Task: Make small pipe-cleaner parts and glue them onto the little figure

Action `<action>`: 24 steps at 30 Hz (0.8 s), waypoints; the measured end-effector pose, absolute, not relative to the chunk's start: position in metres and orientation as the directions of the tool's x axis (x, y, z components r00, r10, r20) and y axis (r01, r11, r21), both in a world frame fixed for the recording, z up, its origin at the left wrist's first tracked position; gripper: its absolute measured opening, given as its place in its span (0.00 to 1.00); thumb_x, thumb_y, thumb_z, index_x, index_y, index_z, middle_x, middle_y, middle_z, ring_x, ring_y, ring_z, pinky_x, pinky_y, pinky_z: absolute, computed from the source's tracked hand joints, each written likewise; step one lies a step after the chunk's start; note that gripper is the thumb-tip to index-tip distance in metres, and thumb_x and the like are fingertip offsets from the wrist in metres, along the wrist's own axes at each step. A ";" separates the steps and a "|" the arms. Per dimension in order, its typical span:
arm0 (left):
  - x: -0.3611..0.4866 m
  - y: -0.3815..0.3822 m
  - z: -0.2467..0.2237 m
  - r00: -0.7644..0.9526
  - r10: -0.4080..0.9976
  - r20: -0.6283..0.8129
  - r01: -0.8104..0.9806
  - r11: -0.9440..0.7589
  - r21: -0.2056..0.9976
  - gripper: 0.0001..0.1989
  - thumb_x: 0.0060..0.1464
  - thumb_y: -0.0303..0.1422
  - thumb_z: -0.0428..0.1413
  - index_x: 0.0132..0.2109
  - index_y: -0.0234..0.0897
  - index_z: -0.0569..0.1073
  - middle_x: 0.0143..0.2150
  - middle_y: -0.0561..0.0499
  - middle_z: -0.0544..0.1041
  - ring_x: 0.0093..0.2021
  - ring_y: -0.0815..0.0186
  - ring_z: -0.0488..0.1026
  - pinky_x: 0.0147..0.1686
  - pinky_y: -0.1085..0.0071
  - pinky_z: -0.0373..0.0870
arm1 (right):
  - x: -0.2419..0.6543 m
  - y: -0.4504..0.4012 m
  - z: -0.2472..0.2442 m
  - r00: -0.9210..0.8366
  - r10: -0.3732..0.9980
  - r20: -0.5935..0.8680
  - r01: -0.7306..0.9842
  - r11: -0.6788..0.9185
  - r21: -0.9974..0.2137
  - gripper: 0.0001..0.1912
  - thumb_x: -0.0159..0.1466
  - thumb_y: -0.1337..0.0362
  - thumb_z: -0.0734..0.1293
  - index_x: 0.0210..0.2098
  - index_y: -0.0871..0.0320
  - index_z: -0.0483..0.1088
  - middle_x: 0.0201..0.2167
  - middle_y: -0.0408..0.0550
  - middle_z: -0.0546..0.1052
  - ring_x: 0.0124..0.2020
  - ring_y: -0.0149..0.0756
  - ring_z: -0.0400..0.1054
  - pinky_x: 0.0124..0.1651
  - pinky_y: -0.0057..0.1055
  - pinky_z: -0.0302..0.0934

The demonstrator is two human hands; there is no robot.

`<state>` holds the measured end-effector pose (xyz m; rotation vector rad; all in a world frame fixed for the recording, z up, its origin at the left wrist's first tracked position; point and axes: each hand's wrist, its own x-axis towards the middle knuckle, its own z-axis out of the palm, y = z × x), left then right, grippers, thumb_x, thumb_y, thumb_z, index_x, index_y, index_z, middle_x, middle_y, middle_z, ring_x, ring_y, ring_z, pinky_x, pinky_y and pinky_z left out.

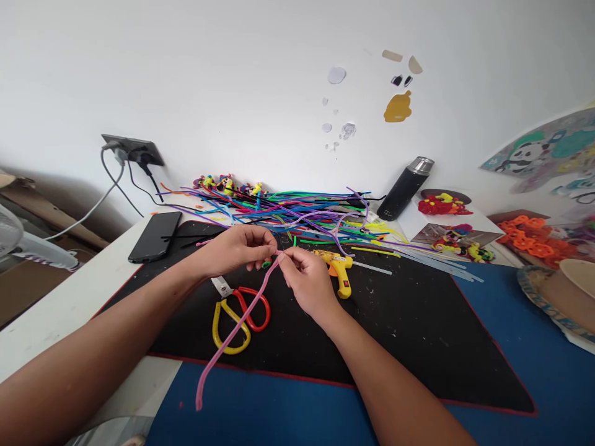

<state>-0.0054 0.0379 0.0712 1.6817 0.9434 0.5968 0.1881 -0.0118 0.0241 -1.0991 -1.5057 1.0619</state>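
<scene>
A long pink pipe cleaner [237,328] is pinched near its upper end by both hands, and its free length hangs toward the lower left. My left hand [242,248] grips it between thumb and fingers. Right beside it, my right hand [304,275] pinches the same pipe cleaner; the fingertips nearly meet. Beneath the hanging strand lie scissors [218,316] with one yellow and one red handle. A yellow hot glue gun [343,275] with a glue stick rests just behind my right hand. A small green bit shows under my left fingers, its kind unclear.
Many coloured pipe cleaners [288,210] are heaped along the wall. A phone [155,237] lies at left, near a wall socket [134,150]. A black flask [404,189] leans at the back right. Orange pieces [525,238] and a basket [548,303] stand right of the black mat [409,334].
</scene>
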 end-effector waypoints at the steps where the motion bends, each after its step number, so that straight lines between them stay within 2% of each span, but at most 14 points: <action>1: -0.005 0.038 0.071 0.561 0.825 -0.064 0.291 -0.124 0.949 0.18 0.57 0.47 0.66 0.36 0.36 0.78 0.27 0.53 0.75 0.25 0.71 0.70 0.24 0.77 0.68 | 0.188 -0.012 0.024 -0.140 0.970 0.199 0.143 0.218 -0.965 0.16 0.69 0.55 0.65 0.27 0.54 0.71 0.18 0.38 0.65 0.21 0.33 0.58 0.28 0.31 0.53; 8: -0.005 0.038 0.069 0.551 0.833 -0.056 0.307 -0.140 0.941 0.18 0.58 0.47 0.65 0.37 0.36 0.77 0.27 0.53 0.75 0.25 0.70 0.70 0.23 0.77 0.69 | 0.188 -0.012 0.025 -0.146 0.971 0.188 0.138 0.208 -0.968 0.17 0.69 0.54 0.65 0.27 0.54 0.71 0.17 0.38 0.64 0.21 0.32 0.58 0.28 0.31 0.53; 12: -0.009 0.042 0.071 0.566 0.822 -0.071 0.323 -0.141 0.936 0.18 0.60 0.48 0.64 0.39 0.37 0.79 0.28 0.53 0.76 0.27 0.69 0.71 0.24 0.77 0.69 | 0.189 -0.011 0.024 -0.140 0.971 0.192 0.099 0.206 -0.973 0.16 0.69 0.54 0.66 0.28 0.54 0.72 0.17 0.38 0.64 0.20 0.32 0.57 0.27 0.31 0.53; 18: -0.015 0.044 0.071 0.599 0.797 -0.084 0.309 -0.133 0.942 0.17 0.60 0.48 0.65 0.42 0.37 0.80 0.31 0.52 0.78 0.29 0.69 0.73 0.25 0.77 0.69 | 0.188 -0.012 0.024 -0.154 0.973 0.174 0.130 0.195 -0.972 0.17 0.69 0.53 0.66 0.27 0.54 0.70 0.17 0.37 0.64 0.21 0.32 0.56 0.27 0.31 0.51; 24: -0.012 0.043 0.070 0.587 0.805 -0.083 0.360 -0.168 0.918 0.16 0.61 0.47 0.64 0.40 0.36 0.79 0.30 0.52 0.77 0.29 0.69 0.72 0.26 0.76 0.70 | 0.187 -0.011 0.023 -0.177 0.971 0.160 0.154 0.188 -0.970 0.18 0.70 0.52 0.65 0.27 0.54 0.70 0.17 0.37 0.64 0.21 0.32 0.57 0.28 0.32 0.51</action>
